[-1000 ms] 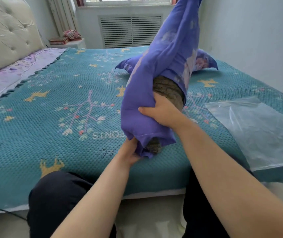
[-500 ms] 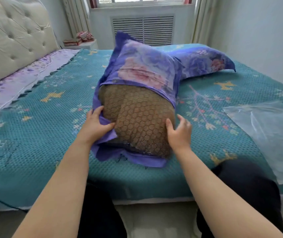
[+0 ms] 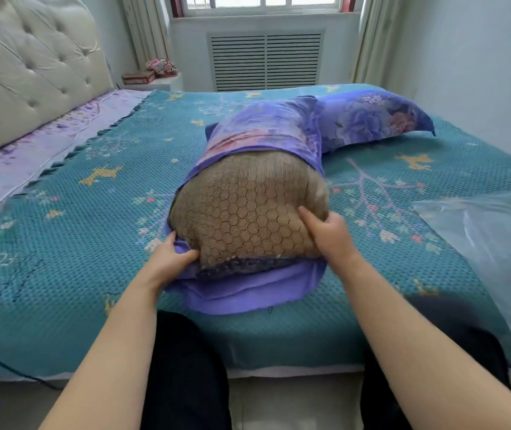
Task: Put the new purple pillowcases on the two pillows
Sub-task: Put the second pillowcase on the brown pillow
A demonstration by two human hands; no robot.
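Note:
A brown mesh-patterned pillow (image 3: 248, 209) lies on the teal bedspread (image 3: 71, 243), its far half inside a purple floral pillowcase (image 3: 263, 128). The near end of the pillow bulges out of the case's opening, and the case's plain purple hem (image 3: 248, 293) lies flat under it. My left hand (image 3: 170, 259) grips the hem at the pillow's near left corner. My right hand (image 3: 328, 234) presses on the pillow's near right end with fingers curled over it. A second pillow (image 3: 375, 119), fully covered in a purple floral case, lies behind at the right.
A clear plastic bag (image 3: 496, 243) lies on the bed's right side. The tufted cream headboard (image 3: 24, 66) stands at the left, with a lilac sheet strip (image 3: 46, 147) beside it. My dark-trousered knees (image 3: 186, 367) touch the bed's near edge.
A second ago I held the pillow upright off the bed; it now lies flat. In the last half second my left hand slid down to the hem corner and my right moved onto the pillow's end.

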